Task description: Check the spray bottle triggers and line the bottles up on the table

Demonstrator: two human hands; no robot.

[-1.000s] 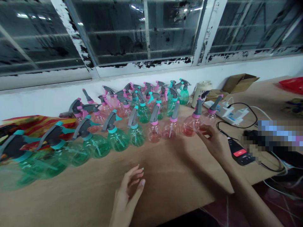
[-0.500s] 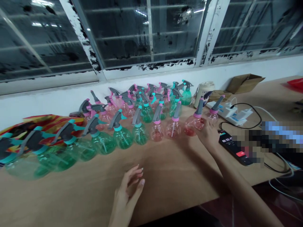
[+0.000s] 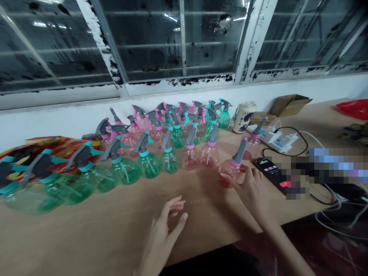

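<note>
My right hand is wrapped around a pink spray bottle with a grey trigger, lifted a little out of the front row toward me. My left hand hovers over the wooden table near its front edge, fingers loosely apart, holding nothing. Several green spray bottles and pink spray bottles stand in rows along the wall, with more behind them.
A phone with a running timer lies right of my right hand. Behind it are a white power strip with black cables, a white cup and a cardboard box. A red striped bag lies at left.
My right hand reached to the pink bottle, closed on it and has drawn it out of the row toward me. My left hand stayed roughly in place.
</note>
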